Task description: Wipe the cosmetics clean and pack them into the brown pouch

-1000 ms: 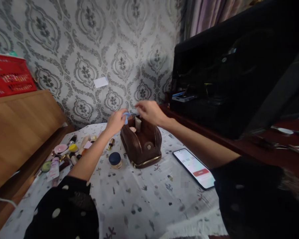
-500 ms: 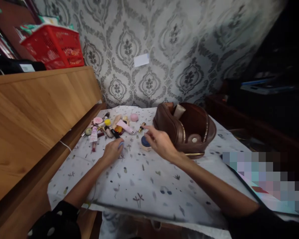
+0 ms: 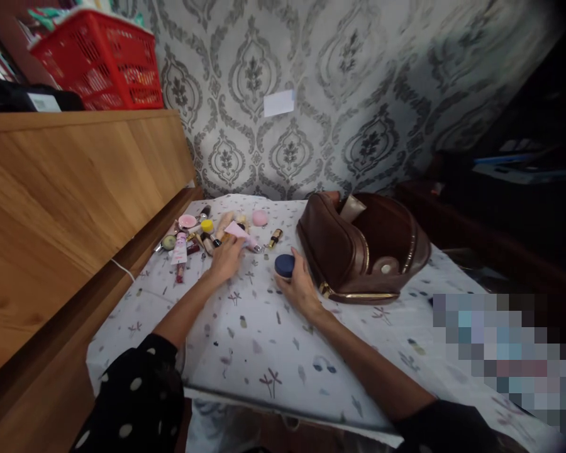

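My right hand (image 3: 300,286) is wrapped around the side of a small round jar with a navy lid (image 3: 284,265), standing on the cloth. My left hand (image 3: 227,259) is closed at the front of a cosmetics pile; a bit of pale blue shows at its fingertips, too small to name. Just beyond those fingers lies a pink squeeze tube (image 3: 239,234). A small gold-and-black bottle (image 3: 275,238) lies between the pile and the bag. Behind the pile sits a pink makeup sponge (image 3: 260,218). The brown bag (image 3: 334,242) gapes open to the right, a pale tube (image 3: 353,208) sticking out.
Left in the pile are a yellow-capped item (image 3: 207,226), a pink round case (image 3: 187,221) and a white-and-pink tube (image 3: 180,248). A wooden panel (image 3: 89,170) borders the table's left side, with a red basket (image 3: 122,56) on top. A blurred-out screen (image 3: 504,352) lies at right.
My right hand has come down from near the gold-and-black bottle and closed round the navy-lidded jar. My left hand has moved forward and right, toward the pink tube. The view has shifted slightly.
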`<state>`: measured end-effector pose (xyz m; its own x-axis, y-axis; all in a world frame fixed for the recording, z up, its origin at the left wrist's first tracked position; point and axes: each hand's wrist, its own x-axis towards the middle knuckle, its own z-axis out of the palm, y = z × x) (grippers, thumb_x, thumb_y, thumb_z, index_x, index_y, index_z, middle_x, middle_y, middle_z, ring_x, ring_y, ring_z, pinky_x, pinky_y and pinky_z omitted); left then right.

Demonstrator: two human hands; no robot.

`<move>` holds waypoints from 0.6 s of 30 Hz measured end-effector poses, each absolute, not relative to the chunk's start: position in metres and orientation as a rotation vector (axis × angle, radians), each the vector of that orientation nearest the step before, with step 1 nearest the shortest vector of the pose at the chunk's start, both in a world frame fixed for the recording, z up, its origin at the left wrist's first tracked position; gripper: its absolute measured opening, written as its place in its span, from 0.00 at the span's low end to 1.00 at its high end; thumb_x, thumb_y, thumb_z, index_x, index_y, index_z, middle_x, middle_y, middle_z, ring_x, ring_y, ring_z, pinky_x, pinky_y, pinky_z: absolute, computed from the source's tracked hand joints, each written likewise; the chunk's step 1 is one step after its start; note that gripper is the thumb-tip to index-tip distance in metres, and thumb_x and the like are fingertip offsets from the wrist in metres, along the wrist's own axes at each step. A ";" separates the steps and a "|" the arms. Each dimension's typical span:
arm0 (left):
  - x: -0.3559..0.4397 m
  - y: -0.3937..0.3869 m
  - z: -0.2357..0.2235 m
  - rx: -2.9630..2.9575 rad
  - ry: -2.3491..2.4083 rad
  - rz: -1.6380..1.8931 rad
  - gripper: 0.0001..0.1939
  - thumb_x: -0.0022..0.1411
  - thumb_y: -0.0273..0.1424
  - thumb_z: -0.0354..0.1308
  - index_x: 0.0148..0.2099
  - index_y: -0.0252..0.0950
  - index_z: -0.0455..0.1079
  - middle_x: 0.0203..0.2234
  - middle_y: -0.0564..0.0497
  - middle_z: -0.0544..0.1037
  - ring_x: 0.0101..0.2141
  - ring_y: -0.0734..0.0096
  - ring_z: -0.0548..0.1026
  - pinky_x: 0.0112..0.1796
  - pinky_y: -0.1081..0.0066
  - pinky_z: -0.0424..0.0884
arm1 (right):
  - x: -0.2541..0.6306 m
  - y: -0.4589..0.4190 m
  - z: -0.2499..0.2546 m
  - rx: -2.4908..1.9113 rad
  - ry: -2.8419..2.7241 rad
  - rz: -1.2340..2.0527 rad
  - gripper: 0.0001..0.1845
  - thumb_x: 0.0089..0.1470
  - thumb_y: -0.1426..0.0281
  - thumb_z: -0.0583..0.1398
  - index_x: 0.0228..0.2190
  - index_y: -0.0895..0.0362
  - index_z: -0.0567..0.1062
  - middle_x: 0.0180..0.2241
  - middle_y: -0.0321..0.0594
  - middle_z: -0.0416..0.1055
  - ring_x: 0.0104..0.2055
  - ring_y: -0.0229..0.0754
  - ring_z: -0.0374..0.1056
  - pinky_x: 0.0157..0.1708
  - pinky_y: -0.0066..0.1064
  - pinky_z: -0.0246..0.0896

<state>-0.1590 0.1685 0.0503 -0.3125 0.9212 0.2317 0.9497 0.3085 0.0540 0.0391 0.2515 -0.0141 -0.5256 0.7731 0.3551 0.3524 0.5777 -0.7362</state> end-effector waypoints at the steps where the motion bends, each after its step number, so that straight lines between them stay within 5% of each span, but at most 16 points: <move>1: -0.157 0.177 0.050 -1.766 -2.378 -0.232 0.20 0.69 0.28 0.44 0.61 0.40 0.63 0.55 0.41 0.70 0.57 0.55 0.66 0.47 0.61 0.71 | 0.040 0.252 -0.014 -0.912 -2.123 0.813 0.45 0.52 0.67 0.59 0.66 0.59 0.46 0.58 0.59 0.62 0.60 0.55 0.64 0.58 0.48 0.61; 7: -0.149 0.217 0.039 -1.909 -2.250 0.000 0.25 0.65 0.19 0.45 0.61 0.40 0.64 0.66 0.41 0.59 0.65 0.50 0.55 0.50 0.57 0.71 | 0.041 0.255 -0.015 -0.893 -2.100 0.844 0.47 0.51 0.68 0.60 0.67 0.59 0.46 0.58 0.58 0.65 0.59 0.55 0.65 0.56 0.47 0.63; 14: -0.153 0.228 0.042 -1.995 -2.139 0.102 0.18 0.67 0.20 0.45 0.55 0.34 0.68 0.50 0.39 0.74 0.56 0.54 0.67 0.45 0.59 0.74 | 0.041 0.259 -0.023 -0.806 -2.035 0.864 0.47 0.51 0.71 0.61 0.67 0.57 0.47 0.60 0.55 0.63 0.61 0.54 0.63 0.59 0.48 0.59; 18: -0.150 0.204 0.043 -2.025 -2.064 0.072 0.22 0.67 0.19 0.43 0.60 0.38 0.64 0.60 0.41 0.67 0.62 0.55 0.59 0.45 0.61 0.74 | 0.042 0.262 -0.025 -0.793 -2.007 0.896 0.44 0.53 0.70 0.61 0.67 0.56 0.49 0.61 0.54 0.61 0.62 0.53 0.61 0.60 0.47 0.58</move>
